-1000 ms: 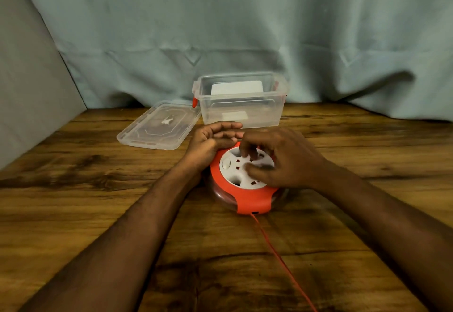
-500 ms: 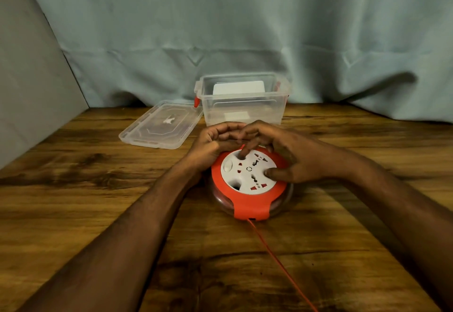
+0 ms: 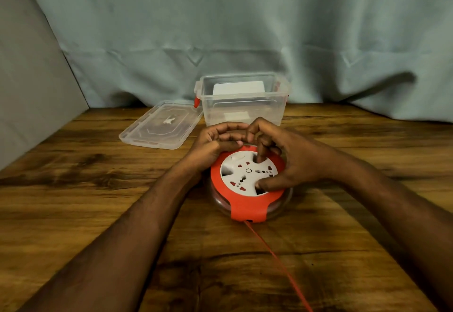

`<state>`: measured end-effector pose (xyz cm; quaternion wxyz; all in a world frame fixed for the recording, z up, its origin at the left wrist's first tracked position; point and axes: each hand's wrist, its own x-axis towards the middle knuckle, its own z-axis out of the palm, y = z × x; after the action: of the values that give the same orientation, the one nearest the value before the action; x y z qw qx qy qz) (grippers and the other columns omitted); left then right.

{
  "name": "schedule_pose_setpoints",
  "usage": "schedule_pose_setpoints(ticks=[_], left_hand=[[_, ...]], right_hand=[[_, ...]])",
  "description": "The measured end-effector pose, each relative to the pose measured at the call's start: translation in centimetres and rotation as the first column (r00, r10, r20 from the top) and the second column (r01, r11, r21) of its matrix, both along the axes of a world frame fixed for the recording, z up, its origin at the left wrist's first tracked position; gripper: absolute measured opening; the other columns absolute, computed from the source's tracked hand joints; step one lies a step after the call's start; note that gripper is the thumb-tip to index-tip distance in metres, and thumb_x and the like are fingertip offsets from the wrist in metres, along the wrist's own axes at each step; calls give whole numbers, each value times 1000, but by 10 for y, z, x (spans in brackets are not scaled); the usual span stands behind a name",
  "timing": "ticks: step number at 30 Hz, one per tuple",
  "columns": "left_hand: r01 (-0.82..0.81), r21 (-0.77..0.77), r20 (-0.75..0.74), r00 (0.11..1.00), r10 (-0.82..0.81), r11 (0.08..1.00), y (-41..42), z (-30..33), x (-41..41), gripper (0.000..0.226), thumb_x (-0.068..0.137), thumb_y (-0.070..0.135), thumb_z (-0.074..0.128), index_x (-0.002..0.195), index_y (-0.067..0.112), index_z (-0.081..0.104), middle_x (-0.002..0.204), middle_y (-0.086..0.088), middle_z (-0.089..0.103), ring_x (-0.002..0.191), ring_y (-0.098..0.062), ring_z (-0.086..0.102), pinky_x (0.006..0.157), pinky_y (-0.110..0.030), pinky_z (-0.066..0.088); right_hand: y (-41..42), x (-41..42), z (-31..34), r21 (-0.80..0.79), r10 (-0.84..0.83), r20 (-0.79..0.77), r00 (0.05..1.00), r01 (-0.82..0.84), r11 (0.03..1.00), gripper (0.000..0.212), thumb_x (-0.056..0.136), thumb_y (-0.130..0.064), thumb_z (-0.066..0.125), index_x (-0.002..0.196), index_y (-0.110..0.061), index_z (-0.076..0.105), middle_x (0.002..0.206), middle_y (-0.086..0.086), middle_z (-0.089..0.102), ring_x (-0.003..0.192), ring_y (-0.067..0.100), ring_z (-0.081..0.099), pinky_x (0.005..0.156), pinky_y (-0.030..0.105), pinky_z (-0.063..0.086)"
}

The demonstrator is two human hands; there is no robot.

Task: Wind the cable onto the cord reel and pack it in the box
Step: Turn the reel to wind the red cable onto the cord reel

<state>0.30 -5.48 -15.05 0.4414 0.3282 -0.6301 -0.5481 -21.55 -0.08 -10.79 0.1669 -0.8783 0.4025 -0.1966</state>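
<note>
The round cord reel [image 3: 247, 203], orange-red with a white socket face, lies flat on the wooden table [image 3: 98, 184]. My left hand [image 3: 215, 143] grips the reel's far left rim with curled fingers. My right hand [image 3: 286, 162] sits over the white face, one finger poked into a hole near the top and the thumb pressed into a lower hole. A thin red cable [image 3: 277, 260] runs from the reel's front slot toward the bottom edge of the frame. The clear plastic box [image 3: 242, 102] with red latches stands open just behind the reel.
The box's clear lid [image 3: 161, 127] lies flat to the left of the box. A white object [image 3: 239, 88] sits inside the box. A pale blue cloth [image 3: 232, 29] hangs behind the table, and a grey panel [image 3: 29, 86] closes the left side.
My right hand has shifted around the white face, its finger moving to a hole near the top. The white disc has turned. My left hand stays on the rim.
</note>
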Motion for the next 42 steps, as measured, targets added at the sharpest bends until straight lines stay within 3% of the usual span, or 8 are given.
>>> schedule_pose_setpoints(ticks=[5, 13, 19, 22, 25, 30, 38, 42], left_hand=[[-5, 4, -26, 1000, 5, 1000, 0, -1, -1, 45, 89, -14, 58, 132, -1, 60, 114, -20, 73, 101, -25, 71, 90, -32, 59], [3, 34, -60, 998, -1, 999, 1, 0, -2, 45, 90, -15, 56, 133, -3, 59, 109, -13, 75, 98, -19, 74, 84, -26, 58], [-35, 14, -39, 999, 36, 999, 2, 1, -1, 44, 89, -14, 57, 132, -1, 60, 104, -17, 74, 88, -21, 74, 78, -27, 60], [-43, -14, -19, 999, 43, 999, 2, 0, -1, 44, 89, -11, 60, 131, 1, 61, 116, -33, 68, 98, -36, 70, 82, -35, 59], [-25, -37, 0, 1000, 25, 999, 2, -1, -1, 43, 89, -10, 60, 130, 2, 61, 117, -33, 68, 96, -34, 71, 81, -34, 60], [58, -59, 39, 998, -56, 997, 1, -1, 2, 42, 89, -7, 61, 131, 2, 61, 115, -31, 69, 95, -28, 73, 81, -32, 60], [129, -19, 32, 991, -129, 991, 0, -1, 3, 47, 89, -6, 61, 135, 4, 59, 113, -16, 74, 101, -25, 73, 81, -31, 59], [97, -24, 19, 995, -97, 995, -1, -2, 2, 37, 88, -8, 62, 122, 7, 65, 98, -11, 76, 85, -23, 74, 71, -30, 58]], right_hand=[[3, 7, -5, -174, -70, -57, 996, 59, 983, 45, 63, -61, 88, 79, -33, 56, 70, -13, 62, 66, 8, 57, 56, 24, 40], [8, 29, -17, -364, -193, -76, 978, 153, 919, 53, 71, -68, 76, 49, -28, 48, 44, -14, 46, 48, 4, 49, 55, 21, 31], [8, 18, -7, -246, -45, -32, 998, 36, 969, 17, 85, -47, 77, 91, -38, 64, 60, -15, 59, 61, 4, 60, 59, 29, 48], [2, 8, -3, -199, 4, -35, 999, -11, 980, 35, 82, -29, 75, 115, -36, 65, 84, -18, 64, 81, 1, 61, 67, 33, 51], [1, 4, 1, -144, 8, -67, 998, -18, 989, 56, 74, -21, 74, 125, -39, 61, 109, -29, 60, 100, -9, 54, 75, 26, 49], [0, 0, 5, -10, 84, -74, 994, -85, 996, 64, 75, -19, 76, 134, -40, 59, 126, -25, 67, 111, 7, 65, 84, 41, 59], [-2, -5, 8, 88, 125, -97, 987, -117, 989, 91, 81, -13, 82, 155, -43, 38, 133, -24, 67, 132, 0, 53, 105, 34, 51], [-4, -3, 5, 106, 145, -38, 989, -141, 984, 95, 78, -7, 86, 154, -33, 35, 125, -12, 69, 126, -14, 50, 95, 6, 41]])
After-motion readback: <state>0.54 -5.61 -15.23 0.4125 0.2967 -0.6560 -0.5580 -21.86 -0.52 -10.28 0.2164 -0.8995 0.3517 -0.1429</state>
